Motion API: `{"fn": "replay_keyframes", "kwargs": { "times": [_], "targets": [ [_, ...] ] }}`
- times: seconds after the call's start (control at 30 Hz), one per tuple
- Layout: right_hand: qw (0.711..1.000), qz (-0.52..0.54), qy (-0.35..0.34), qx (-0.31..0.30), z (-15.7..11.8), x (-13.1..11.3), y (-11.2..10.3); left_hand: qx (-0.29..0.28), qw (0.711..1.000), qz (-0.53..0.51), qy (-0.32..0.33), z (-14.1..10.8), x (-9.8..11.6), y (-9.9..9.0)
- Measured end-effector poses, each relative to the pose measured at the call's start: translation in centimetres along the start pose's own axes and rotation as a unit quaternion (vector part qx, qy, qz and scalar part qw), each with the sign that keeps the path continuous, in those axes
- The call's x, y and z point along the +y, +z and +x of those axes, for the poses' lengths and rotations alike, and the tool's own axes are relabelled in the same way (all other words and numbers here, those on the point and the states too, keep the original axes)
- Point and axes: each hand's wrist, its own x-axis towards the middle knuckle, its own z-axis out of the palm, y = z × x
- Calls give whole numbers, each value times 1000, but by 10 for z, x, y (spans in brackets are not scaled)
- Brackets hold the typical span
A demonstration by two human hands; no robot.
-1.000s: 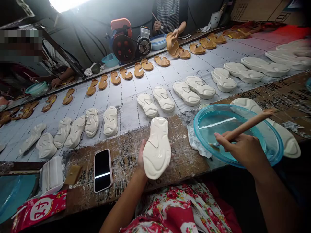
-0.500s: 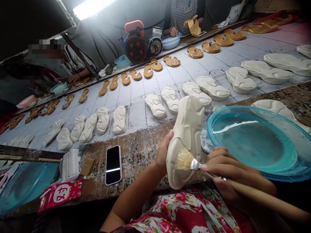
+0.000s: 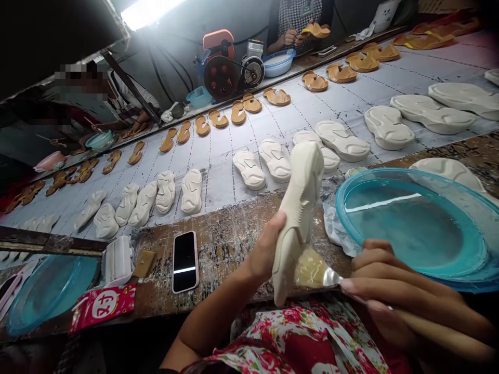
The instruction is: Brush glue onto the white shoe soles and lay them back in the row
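Since the white foam shoe sole (image 3: 298,218) looks light and a bit soft, it should be easy to lift and may bend, so its middle seems the best place to hold. The left hand (image 3: 265,249) grips it there, standing it on its side. Its long line runs from near to far, with the top end leaning far. The right hand (image 3: 401,296) pinches a wooden-handled brush (image 3: 440,335), whose wet tip sits just beside the sole's near end. Farther off, a blue plastic basin (image 3: 343,208) sits right on the bench (image 3: 234,228), and rows of pale soles (image 3: 249,170) lie beyond.
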Motion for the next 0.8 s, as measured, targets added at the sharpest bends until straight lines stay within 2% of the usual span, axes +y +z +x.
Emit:
{"fn": "replay_keyframes", "kwargs": {
  "times": [0.07,0.17,0.23,0.27,0.33,0.4,0.47,0.57,0.63,0.7,0.8],
  "targets": [
    [1000,-14,25,7,9,-5,-6,0,996,74,44,-3,2,1],
    [994,-45,81,-61,23,-11,-12,11,984,141,104,-7,7,2],
    [993,-61,47,-92,26,-13,-11,34,973,182,136,-8,8,3],
    [994,-65,14,-89,25,-14,-10,49,966,204,151,-8,9,4],
    [995,-74,8,-68,15,-15,-7,75,957,224,168,-6,7,4],
    [994,-78,52,-48,-1,-16,-6,94,962,193,169,-3,5,5],
    [992,-80,96,-33,-20,-19,-6,110,971,118,175,2,3,5],
    [990,-80,114,-21,-37,-24,-5,132,972,-19,192,8,4,6],
    [991,-80,109,-19,-35,-26,-1,132,969,-111,177,9,8,7],
    [993,-78,87,-17,-24,-26,3,113,970,-175,128,9,13,9],
    [998,-57,20,-15,-2,-21,4,54,982,-181,7,8,18,12]
  ]
}}
